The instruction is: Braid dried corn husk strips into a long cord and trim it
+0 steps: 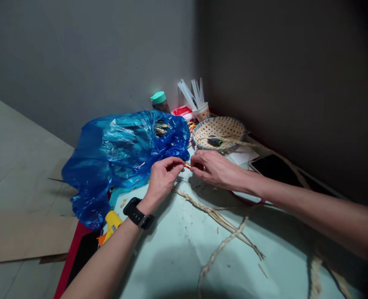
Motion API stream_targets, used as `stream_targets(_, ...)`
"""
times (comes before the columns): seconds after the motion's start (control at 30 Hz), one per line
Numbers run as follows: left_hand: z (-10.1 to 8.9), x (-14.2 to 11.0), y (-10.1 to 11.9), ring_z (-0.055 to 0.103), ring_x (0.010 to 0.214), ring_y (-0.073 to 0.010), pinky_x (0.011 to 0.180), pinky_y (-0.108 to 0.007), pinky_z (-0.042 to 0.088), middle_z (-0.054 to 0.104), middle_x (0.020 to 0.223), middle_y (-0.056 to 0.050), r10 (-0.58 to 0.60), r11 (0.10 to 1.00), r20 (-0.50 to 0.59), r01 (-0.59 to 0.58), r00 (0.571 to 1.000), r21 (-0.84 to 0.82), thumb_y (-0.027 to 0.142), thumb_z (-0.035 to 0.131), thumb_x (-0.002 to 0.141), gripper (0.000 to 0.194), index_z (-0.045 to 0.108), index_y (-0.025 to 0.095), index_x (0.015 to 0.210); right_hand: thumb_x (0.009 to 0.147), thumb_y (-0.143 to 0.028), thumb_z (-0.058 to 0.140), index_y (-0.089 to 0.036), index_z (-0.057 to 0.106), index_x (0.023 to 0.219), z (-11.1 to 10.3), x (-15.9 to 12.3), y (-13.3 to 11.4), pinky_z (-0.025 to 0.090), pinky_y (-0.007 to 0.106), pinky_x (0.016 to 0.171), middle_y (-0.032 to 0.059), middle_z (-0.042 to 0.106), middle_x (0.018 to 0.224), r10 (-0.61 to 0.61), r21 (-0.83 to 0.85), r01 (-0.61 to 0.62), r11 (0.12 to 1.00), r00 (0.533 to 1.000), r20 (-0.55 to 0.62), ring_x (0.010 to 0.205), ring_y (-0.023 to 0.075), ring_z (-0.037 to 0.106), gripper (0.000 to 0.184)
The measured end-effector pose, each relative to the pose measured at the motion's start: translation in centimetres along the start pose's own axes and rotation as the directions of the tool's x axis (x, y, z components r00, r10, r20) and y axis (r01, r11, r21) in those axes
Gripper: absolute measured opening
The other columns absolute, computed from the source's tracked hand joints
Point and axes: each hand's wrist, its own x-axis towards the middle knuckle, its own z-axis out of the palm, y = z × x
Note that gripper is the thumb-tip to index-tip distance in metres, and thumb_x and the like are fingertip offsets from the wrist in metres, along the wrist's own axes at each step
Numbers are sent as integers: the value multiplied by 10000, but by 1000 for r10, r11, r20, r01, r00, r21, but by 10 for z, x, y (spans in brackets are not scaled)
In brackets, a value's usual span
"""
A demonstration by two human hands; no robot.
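Note:
My left hand (163,178), with a black watch (138,214) on the wrist, is closed in a pinch. My right hand (213,168) pinches close beside it. A short thin red and straw-coloured strand (187,165) spans the small gap between the fingertips; both hands hold it. Below them a braided straw cord (199,204) runs across the pale table and fans into loose ends at the lower right. A second twisted straw cord (223,246) crosses near those ends. Fingers hide most of what is held.
A blue plastic bag (124,145) bulges at the left, near a yellow glue gun (112,222). Behind the right hand sits a woven basket (202,133) with a dark spool (214,141). A cup of glue sticks (202,111), a green-lidded jar (159,99) and a phone (275,169) are farther back.

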Motion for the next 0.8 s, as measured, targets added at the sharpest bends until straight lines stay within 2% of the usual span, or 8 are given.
stream_targets(0.1,2,-2,3,580,700,-140,628,-224,417,692,776,-43,-9,999,-5,9,1000,-51,230,572,795,173,715,153,854,895,-291,421,-150,616,796,6,10,4,297,255,596,73,605,732,30,32,-32,999,998,56,672,163,502,260)
stream_targets(0.2,3,-4,5,500,575,-102,512,-203,337,661,726,-23,-29,994,29,32,999,-106,234,552,801,184,708,154,858,886,-250,417,-157,624,825,10,23,6,289,244,574,50,622,693,31,60,-37,997,994,100,631,149,514,235)
stream_targets(0.3,0,-8,1,424,512,-78,476,-189,285,645,704,-3,-46,977,74,61,996,-203,257,576,792,176,637,171,933,883,-237,420,-157,634,868,10,32,4,286,245,589,56,645,733,17,48,-21,999,997,76,659,153,536,228)
stream_targets(0.37,-4,-9,-3,387,477,-68,464,-180,268,630,670,20,-78,949,107,106,991,-295,277,603,778,215,553,195,970,884,-236,422,-159,637,892,8,34,1,271,259,595,73,655,768,17,-21,-17,1000,1000,2,676,166,538,229)
stream_targets(0.5,-10,-8,-7,328,433,-49,435,-181,213,592,643,28,-135,908,177,194,975,-371,320,633,753,221,529,178,887,914,-235,408,-166,627,875,3,24,-9,242,279,595,93,659,821,-115,-228,72,971,976,-183,742,190,535,233)
stream_targets(0.57,-11,-8,-6,330,441,-47,437,-186,209,585,655,20,-129,909,172,186,977,-373,317,637,749,212,566,161,873,923,-220,403,-164,616,856,2,14,-13,252,276,607,86,653,822,-182,-226,131,965,959,-219,770,187,527,231)
stream_targets(0.7,-10,-9,-1,355,472,-50,458,-188,257,562,656,28,-98,909,122,138,988,-393,276,668,721,189,630,160,865,917,-209,417,-152,615,861,3,-5,-9,299,261,659,74,639,805,-236,-104,219,970,949,-211,751,170,513,214)
stream_targets(0.8,-9,-12,1,383,508,-57,468,-186,289,582,709,4,-103,908,149,154,983,-390,260,668,728,167,656,151,854,903,-189,426,-149,619,867,3,-14,-2,302,256,650,71,625,782,-250,-51,246,968,959,-133,725,164,510,200)
